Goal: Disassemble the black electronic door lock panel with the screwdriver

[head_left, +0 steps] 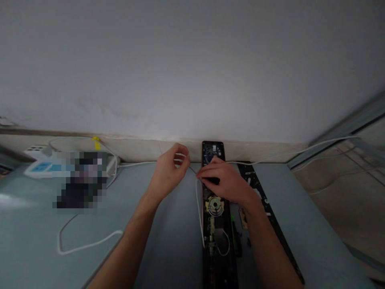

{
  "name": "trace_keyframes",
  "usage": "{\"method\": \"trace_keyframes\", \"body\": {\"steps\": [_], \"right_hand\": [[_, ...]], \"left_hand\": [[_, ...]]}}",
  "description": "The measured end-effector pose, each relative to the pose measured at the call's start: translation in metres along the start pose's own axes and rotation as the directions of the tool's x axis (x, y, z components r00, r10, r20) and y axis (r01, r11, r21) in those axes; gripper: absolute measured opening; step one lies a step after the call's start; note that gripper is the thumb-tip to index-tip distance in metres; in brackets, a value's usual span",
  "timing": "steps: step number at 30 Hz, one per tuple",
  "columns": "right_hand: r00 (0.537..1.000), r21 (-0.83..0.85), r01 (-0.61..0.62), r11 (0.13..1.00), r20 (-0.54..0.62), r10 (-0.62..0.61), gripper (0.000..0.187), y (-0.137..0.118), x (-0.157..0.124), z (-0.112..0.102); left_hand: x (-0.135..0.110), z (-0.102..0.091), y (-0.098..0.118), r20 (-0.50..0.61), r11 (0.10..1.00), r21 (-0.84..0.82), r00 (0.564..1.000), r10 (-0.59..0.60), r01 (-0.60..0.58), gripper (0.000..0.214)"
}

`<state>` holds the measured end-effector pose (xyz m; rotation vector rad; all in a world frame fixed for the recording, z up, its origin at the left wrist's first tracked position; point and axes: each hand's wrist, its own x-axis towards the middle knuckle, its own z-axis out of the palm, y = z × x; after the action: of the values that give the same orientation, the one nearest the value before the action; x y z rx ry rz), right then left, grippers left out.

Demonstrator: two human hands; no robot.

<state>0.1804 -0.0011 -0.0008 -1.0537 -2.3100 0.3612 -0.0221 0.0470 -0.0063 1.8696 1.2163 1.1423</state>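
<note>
An opened long black housing, like a soundbar (221, 269), lies lengthwise before me, with a round speaker driver (215, 205) and wiring exposed. Over its upper part, my right hand (224, 178) pinches a thin white cable (198, 206) at the housing's left edge. That cable loops down to the lower left side of the housing. My left hand (171, 170) is just to the left, thumb and fingers curled together in a pinch. A short thin wire (193, 170) spans the gap between both hands; what the left fingertips hold is too small to make out.
A long black panel (278, 228) lies to the right, with a small brown part (243, 218) and a green-and-black tool (236, 239) between. At left are a white-and-blue power strip (39, 168), a blurred-out dark object (81, 184) and a white cord (90, 244). A wall (192, 80) stands behind.
</note>
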Motion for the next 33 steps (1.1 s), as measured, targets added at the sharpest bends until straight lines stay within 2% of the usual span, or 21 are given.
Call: {"method": "trace_keyframes", "body": {"steps": [3,6,8,12,16,23,29,33], "right_hand": [[0.996,-0.009,-0.069,0.998,-0.053,0.068,0.024,0.0,-0.003,-0.003],[0.969,-0.006,-0.196,0.981,-0.156,0.193,0.024,0.004,-0.006,-0.011],[0.948,-0.01,-0.269,0.963,-0.182,0.262,0.02,0.007,-0.008,-0.018],[0.92,-0.033,-0.376,0.926,-0.131,0.369,0.018,0.013,-0.017,-0.035],[0.882,-0.052,-0.471,0.881,-0.039,0.47,0.006,0.012,-0.027,-0.047],[0.837,-0.134,-0.532,0.836,0.064,0.543,0.018,0.009,-0.026,-0.039],[0.821,-0.202,-0.543,0.815,0.078,0.566,0.021,0.007,-0.019,-0.03],[0.821,-0.243,-0.541,0.805,0.056,0.569,0.021,0.001,-0.018,-0.032]], "left_hand": [[0.0,0.0,0.006,-0.016,0.999,0.012,0.999,0.051,-0.051,0.011],[-0.001,0.001,0.008,0.076,0.995,0.007,0.992,0.103,-0.103,0.011],[-0.002,0.003,0.011,0.112,0.986,0.005,0.98,0.163,-0.165,0.011],[-0.007,0.011,0.02,0.14,0.959,-0.009,0.949,0.281,-0.283,0.014],[-0.012,0.02,0.025,0.223,0.94,0.006,0.917,0.332,-0.342,0.019],[-0.016,0.031,0.02,0.329,0.934,0.112,0.9,0.287,-0.339,0.026],[-0.015,0.031,0.011,0.306,0.951,0.189,0.935,0.181,-0.246,0.027],[-0.017,0.032,0.009,0.334,0.97,0.167,0.936,0.113,-0.177,0.021]]}}
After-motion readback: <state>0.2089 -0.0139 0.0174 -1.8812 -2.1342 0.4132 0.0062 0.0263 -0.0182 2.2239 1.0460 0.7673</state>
